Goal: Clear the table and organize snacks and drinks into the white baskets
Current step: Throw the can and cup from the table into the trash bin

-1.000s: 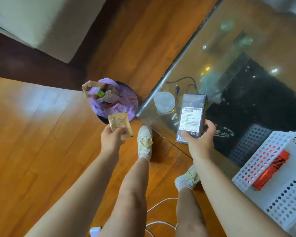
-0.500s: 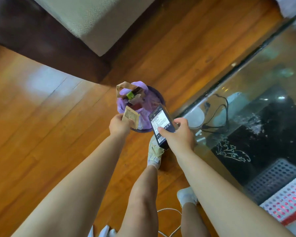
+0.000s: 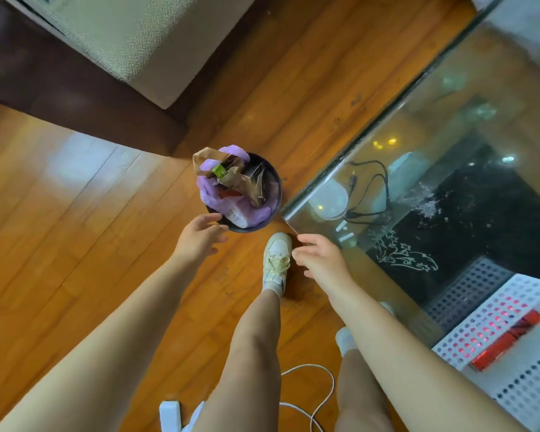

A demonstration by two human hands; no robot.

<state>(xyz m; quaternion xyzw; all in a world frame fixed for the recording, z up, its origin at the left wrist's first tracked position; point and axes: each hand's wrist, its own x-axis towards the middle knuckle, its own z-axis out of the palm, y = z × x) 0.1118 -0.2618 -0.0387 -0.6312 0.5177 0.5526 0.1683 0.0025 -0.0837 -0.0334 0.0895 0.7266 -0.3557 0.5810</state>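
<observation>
Sofa corner (image 3: 131, 42) sitting at 11 o'clock, on wood floor (image 3: 60, 213). Left hand (image 3: 197, 238) hanging over floor, fingers loose and spread, holding nothing, fingertips near bin rim. Round dark bin (image 3: 273, 210) with purple bag (image 3: 209, 191) standing at 12 o'clock, brown paper bag (image 3: 231, 174) sticking up inside. Shoe (image 3: 276, 260) standing between hands. Right hand (image 3: 321, 260) hanging by corner of glass table (image 3: 449, 104), fingers loose, holding nothing. Black cable (image 3: 371, 188) lying under glass. White basket (image 3: 512, 344) sitting at 4 o'clock on table, red packet (image 3: 505, 344) lying inside, long side slanting from 8 to 2 o'clock.
</observation>
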